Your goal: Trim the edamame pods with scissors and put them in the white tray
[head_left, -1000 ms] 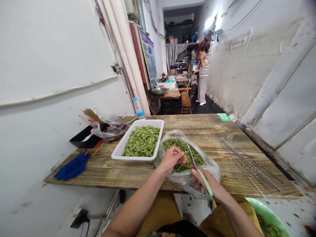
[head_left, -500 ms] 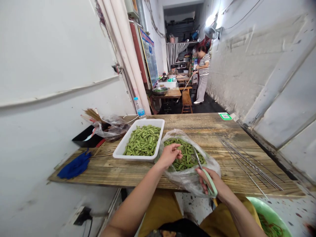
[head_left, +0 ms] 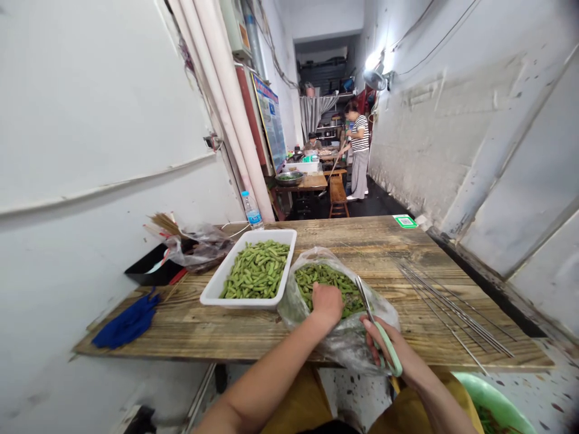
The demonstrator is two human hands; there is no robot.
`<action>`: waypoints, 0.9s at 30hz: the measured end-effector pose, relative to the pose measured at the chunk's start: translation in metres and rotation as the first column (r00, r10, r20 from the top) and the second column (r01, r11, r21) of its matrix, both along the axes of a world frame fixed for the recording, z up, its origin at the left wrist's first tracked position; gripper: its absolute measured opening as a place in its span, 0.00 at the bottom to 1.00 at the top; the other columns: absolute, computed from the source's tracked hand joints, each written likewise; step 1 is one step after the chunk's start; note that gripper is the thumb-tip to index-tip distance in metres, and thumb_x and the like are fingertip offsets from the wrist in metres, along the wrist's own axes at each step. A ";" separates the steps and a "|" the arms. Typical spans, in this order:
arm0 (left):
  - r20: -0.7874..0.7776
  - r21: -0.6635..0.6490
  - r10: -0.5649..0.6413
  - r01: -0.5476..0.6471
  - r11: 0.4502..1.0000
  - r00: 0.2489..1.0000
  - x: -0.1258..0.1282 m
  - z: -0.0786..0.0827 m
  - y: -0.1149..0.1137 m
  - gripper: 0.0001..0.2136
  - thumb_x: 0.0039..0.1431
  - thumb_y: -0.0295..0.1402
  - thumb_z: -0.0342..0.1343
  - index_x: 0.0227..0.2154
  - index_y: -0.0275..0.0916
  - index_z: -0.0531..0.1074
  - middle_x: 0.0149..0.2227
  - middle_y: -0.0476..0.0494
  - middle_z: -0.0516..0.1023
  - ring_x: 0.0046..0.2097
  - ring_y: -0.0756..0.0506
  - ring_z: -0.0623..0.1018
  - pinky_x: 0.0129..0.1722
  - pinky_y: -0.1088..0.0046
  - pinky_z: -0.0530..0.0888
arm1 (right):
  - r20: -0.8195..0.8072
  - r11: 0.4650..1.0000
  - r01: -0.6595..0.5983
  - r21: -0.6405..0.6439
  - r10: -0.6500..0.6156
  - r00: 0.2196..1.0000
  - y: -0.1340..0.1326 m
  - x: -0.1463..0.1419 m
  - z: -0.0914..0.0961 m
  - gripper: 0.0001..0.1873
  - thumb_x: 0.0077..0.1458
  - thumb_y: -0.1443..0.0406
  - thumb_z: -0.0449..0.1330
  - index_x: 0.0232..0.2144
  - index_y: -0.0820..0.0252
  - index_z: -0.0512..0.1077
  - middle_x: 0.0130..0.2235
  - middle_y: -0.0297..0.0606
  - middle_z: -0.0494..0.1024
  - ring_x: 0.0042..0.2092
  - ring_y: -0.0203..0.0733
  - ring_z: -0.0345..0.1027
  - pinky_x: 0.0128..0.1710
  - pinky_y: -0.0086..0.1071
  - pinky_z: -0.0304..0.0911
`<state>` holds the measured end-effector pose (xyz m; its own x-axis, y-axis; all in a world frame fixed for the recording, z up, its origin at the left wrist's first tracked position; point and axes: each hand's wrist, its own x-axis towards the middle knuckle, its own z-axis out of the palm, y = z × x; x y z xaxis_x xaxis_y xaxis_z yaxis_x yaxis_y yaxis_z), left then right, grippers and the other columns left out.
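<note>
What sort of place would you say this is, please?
Probably a small eatery's prep area: a wooden table carries a white tray of green pods and loose metal skewers, the right hand holds scissors at a bag of pods, and more tables stand down the corridor.

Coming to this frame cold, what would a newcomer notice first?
Green pods dominate: one heap fills a white tray at mid-table, another a clear bag at the near edge. The left hand is down in the bag, and the right hand holds green-handled scissors beside it. Thin metal skewers lie on the right of the table.
</note>
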<state>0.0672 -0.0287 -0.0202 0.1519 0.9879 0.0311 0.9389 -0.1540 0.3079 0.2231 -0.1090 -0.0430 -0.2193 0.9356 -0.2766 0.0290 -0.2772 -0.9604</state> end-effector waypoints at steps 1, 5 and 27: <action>-0.008 -0.003 -0.003 0.003 1.000 1.000 0.002 -0.001 0.001 0.06 0.48 0.29 0.57 0.20 0.33 0.75 0.28 0.28 0.77 0.39 0.33 0.76 0.51 0.51 0.61 | 0.006 1.000 -0.004 -0.002 0.004 1.000 0.000 0.000 -0.001 0.26 0.51 0.45 0.57 0.41 0.58 0.65 0.24 0.27 0.63 0.20 0.31 0.57 0.17 0.26 0.55; 0.021 -0.010 -0.046 0.047 0.999 0.999 0.001 0.005 -0.001 0.06 0.49 0.27 0.54 0.23 0.33 0.76 0.30 0.29 0.78 0.38 0.35 0.76 0.47 0.54 0.64 | 0.015 1.000 -0.026 0.014 0.026 1.000 0.000 0.001 0.000 0.26 0.51 0.45 0.57 0.41 0.59 0.64 0.23 0.26 0.62 0.19 0.30 0.56 0.16 0.26 0.55; 0.781 -0.179 0.008 0.212 0.961 0.624 -0.048 0.016 -0.016 0.10 0.47 0.35 0.58 0.29 0.33 0.75 0.27 0.44 0.78 0.31 0.48 0.74 0.34 0.74 0.68 | 0.224 0.970 -0.219 0.106 0.192 0.956 0.001 -0.013 0.023 0.25 0.52 0.45 0.57 0.39 0.59 0.69 0.17 0.23 0.57 0.18 0.30 0.51 0.16 0.25 0.49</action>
<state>0.0194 -0.0449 -0.0042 0.2809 0.9589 -0.0398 0.3222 -0.0551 0.9451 0.2096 -0.1078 -0.0204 -0.3604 0.9069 -0.2182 0.2778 -0.1189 -0.9532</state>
